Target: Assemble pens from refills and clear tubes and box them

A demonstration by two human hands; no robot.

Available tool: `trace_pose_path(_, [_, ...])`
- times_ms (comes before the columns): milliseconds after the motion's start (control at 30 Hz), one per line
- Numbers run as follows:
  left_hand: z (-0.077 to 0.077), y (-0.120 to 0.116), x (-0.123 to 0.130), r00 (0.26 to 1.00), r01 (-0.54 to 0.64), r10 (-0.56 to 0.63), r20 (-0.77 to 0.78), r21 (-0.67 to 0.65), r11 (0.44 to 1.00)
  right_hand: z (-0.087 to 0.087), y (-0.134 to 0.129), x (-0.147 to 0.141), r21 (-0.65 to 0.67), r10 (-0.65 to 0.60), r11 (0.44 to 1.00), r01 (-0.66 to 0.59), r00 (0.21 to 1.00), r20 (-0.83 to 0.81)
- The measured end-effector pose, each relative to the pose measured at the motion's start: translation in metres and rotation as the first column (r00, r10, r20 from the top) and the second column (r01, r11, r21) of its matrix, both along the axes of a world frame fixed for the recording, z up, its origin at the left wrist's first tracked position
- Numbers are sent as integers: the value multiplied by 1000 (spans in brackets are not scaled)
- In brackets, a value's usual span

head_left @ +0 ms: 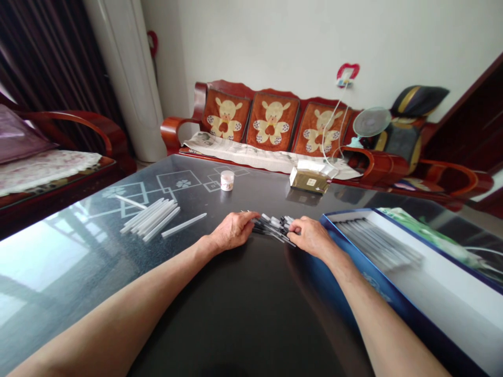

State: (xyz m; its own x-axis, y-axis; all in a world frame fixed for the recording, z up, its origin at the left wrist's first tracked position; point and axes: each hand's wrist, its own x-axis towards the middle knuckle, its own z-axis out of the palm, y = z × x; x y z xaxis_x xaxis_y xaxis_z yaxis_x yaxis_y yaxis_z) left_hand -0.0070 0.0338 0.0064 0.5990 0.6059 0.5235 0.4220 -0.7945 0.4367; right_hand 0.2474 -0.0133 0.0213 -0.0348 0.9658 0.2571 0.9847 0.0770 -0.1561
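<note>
A loose bunch of thin black-and-white pen-like sticks (273, 228) lies on the dark glass tabletop (251, 314), between my hands. My left hand (231, 231) rests against the bunch's left end, with its fingers on the sticks. From the other side, my right hand (309, 236) presses its fingertips on the right end. Neither view of the fingers shows whether they grip anything. Farther left lies a small group of white plastic tubes (151, 219), with a single white tube (184, 225) just beside it.
An open blue-edged box (377, 246) with rows of grey sticks sits at the right, close to my right arm. A small white jar (227, 180) and a tissue packet (310, 177) stand farther back. Beyond the table are wooden sofas with cushions.
</note>
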Motion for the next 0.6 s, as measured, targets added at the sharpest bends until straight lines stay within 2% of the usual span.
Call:
trace_pose_path(100, [1,-1,0,999,-47,46,-15,-38,998,2,1,-4,36,-22,999,28,988,-151])
trace_pose_path(167, [2,-1,0,999,-44,43,-16,-44,998,3,2,-13,89,3,996,29,940,-342])
trace_pose_path(300, [3,-2,0,998,46,-43,35,-76,996,1,1,-41,167,181,982,-88,679,-711])
trace_pose_path(333, [4,-3,1,997,70,-65,52,-94,993,-1,0,-48,176,210,977,-116,624,-753])
trace_pose_path(400, [5,-4,1,994,87,-79,70,-129,988,-5,-1,-58,193,239,971,-141,570,-786])
trace_pose_path(600, [7,-4,1,995,86,-77,67,-135,987,-11,-3,-65,177,218,976,-129,514,-830])
